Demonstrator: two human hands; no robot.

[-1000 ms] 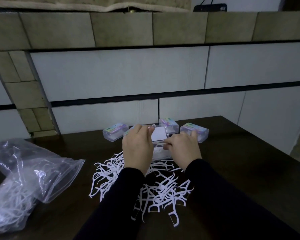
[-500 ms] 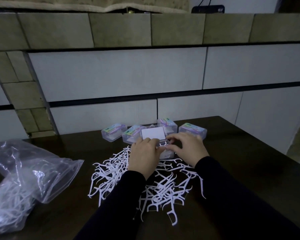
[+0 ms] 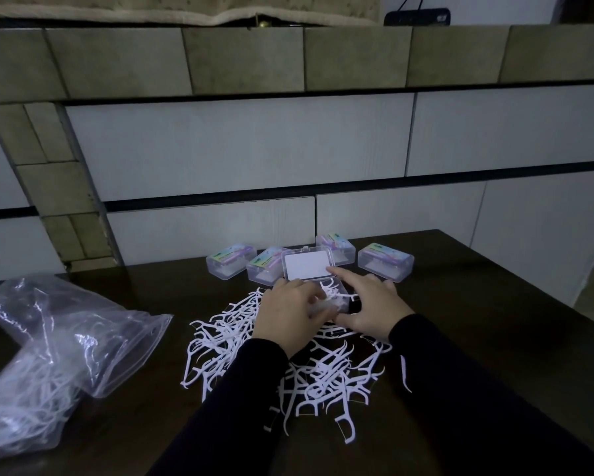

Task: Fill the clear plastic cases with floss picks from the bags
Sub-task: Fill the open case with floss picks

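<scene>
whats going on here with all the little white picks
A person is packing floss picks from a loose pile on the dark table into an open clear case. The left hand pushes picks into it; the right hand rests at its side. Four closed cases stand behind, and a plastic bag lies left.

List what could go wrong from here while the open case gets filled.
1. The lid of the open case stands up just in front of the closed cases; a push could shove them back.
2. Picks stick up above the case rim near the left hand, so the lid may jam on closing.
3. The loose floss picks lie under both sleeves; moving the right hand could sweep some off the table.
</scene>
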